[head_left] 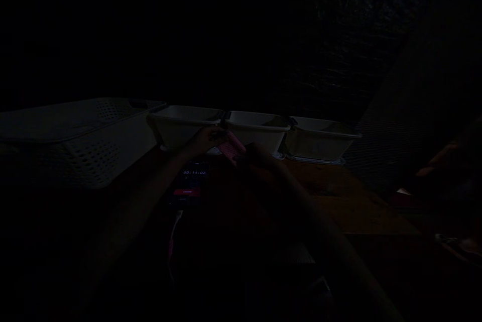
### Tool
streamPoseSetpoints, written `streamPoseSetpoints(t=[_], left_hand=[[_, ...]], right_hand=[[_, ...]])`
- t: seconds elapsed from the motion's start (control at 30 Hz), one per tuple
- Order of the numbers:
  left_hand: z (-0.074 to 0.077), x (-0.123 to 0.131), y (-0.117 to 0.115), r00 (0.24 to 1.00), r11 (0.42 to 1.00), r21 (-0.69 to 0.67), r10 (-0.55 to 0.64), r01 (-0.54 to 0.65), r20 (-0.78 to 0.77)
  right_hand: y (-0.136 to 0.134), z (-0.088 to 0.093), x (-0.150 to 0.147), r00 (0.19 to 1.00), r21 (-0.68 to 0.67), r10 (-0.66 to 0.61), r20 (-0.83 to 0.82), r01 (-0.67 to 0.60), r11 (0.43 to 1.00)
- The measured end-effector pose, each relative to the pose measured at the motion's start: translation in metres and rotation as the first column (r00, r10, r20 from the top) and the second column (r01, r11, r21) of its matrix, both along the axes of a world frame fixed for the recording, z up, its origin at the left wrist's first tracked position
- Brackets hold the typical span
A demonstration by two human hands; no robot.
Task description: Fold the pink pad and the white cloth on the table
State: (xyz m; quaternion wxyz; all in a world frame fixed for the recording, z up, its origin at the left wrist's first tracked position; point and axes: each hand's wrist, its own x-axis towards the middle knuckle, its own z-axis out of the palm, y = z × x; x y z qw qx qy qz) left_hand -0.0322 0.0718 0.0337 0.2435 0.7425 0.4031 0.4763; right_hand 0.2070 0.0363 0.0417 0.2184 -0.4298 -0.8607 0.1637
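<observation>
The scene is very dark. A small pink piece with a textured surface (232, 148), which looks like cloth, is stretched between my two hands in front of the middle white tub (259, 136). My left hand (208, 137) is closed on its upper left end. At its lower right end my right hand (256, 153) grips it, though the fingers are mostly lost in shadow. Below my left hand lies a phone (189, 184) with a lit timer and a red bar on its screen.
A white perforated basket (109, 156) stands at the left. Beside it are a left tub (181, 123) and a right tub (322, 141) along the wooden table (361, 206). A cable (173, 231) runs from the phone. Someone's limb (437, 161) shows dimly at right.
</observation>
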Motion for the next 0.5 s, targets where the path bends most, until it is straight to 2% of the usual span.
streamPoseSetpoints(t=[0.17, 0.33, 0.5], left_hand=[[-0.003, -0.002, 0.007, 0.999, 1.0, -0.012, 0.016, -0.016, 0.043], [-0.001, 0.001, 0.003, 0.999, 1.0, -0.025, 0.02, -0.019, 0.049], [-0.003, 0.004, -0.005, 0.988, 0.992, 0.066, 0.118, -0.112, -0.098]], right_hand=[[0.004, 0.003, 0.007, 0.999, 0.016, -0.028, 0.041, 0.028, 0.999], [0.009, 0.006, 0.01, 0.998, 0.013, -0.02, 0.066, 0.019, 1.0], [0.005, 0.005, 0.006, 0.998, 0.003, -0.014, 0.061, 0.014, 1.0]])
